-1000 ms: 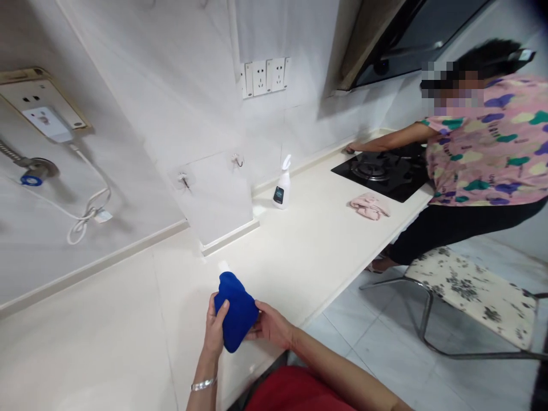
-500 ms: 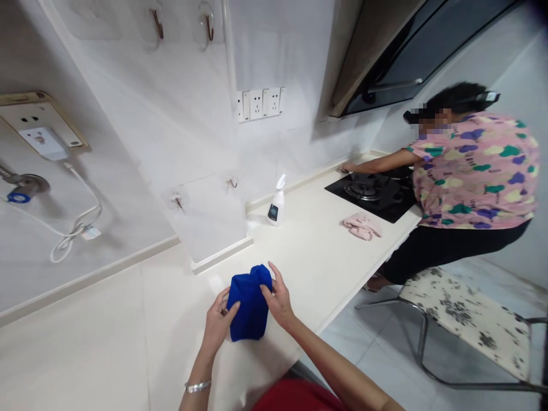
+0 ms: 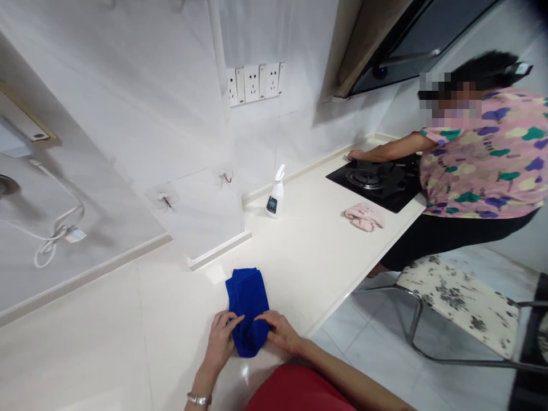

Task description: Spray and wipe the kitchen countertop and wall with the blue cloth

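On the white tabletop (image 3: 180,325), the left grip (image 3: 220,341) and right grip (image 3: 280,332) close lightly on a folded blue cloth (image 3: 247,299), pressing it down.

A blue cloth (image 3: 247,297) lies folded in a long, soft strip on the white counter (image 3: 85,348), near its outer edge, and the upper end looks a little wrinkled. The left hand (image 3: 220,342) and the right hand (image 3: 280,332) rest on its lower part from both sides, and they press it down.
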Available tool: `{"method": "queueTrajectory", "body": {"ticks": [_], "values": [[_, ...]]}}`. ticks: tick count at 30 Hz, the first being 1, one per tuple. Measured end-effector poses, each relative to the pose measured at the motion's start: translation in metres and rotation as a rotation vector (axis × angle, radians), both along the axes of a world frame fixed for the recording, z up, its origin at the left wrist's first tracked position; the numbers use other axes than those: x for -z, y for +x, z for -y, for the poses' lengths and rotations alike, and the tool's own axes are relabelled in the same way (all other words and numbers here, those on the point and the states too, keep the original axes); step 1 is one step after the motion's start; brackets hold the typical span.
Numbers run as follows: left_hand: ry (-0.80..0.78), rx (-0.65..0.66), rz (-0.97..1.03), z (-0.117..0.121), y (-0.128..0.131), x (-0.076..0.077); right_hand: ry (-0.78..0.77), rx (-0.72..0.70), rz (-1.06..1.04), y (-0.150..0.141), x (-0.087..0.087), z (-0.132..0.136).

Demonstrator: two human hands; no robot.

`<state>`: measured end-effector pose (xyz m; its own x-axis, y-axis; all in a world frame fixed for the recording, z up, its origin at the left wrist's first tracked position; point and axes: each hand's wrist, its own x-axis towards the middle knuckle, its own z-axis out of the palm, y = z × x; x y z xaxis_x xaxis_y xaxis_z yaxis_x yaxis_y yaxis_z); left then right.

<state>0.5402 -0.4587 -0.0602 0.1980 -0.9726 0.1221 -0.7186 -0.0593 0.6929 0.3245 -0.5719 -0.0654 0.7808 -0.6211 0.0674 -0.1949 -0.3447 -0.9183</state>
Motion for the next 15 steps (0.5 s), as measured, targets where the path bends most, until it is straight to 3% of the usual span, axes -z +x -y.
{"method": "queueTrajectory", "body": {"ticks": [3, 6, 11, 15], "values": [[-0.015, 0.0, -0.004, -0.015, -0.012, 0.007, -0.02, -0.018, -0.045, -0.001, 0.011, -0.008], [-0.001, -0.066, -0.127, -0.015, -0.014, 0.003, 0.016, 0.008, -0.017, 0.003, 0.005, -0.002], [0.064, -0.284, -0.234, 0.012, 0.006, 0.003, 0.065, 0.209, 0.074, 0.024, -0.003, 0.033], [0.033, -0.534, -0.158, 0.032, 0.026, -0.002, -0.129, 0.356, -0.049, 0.054, -0.011, 0.063]]}}
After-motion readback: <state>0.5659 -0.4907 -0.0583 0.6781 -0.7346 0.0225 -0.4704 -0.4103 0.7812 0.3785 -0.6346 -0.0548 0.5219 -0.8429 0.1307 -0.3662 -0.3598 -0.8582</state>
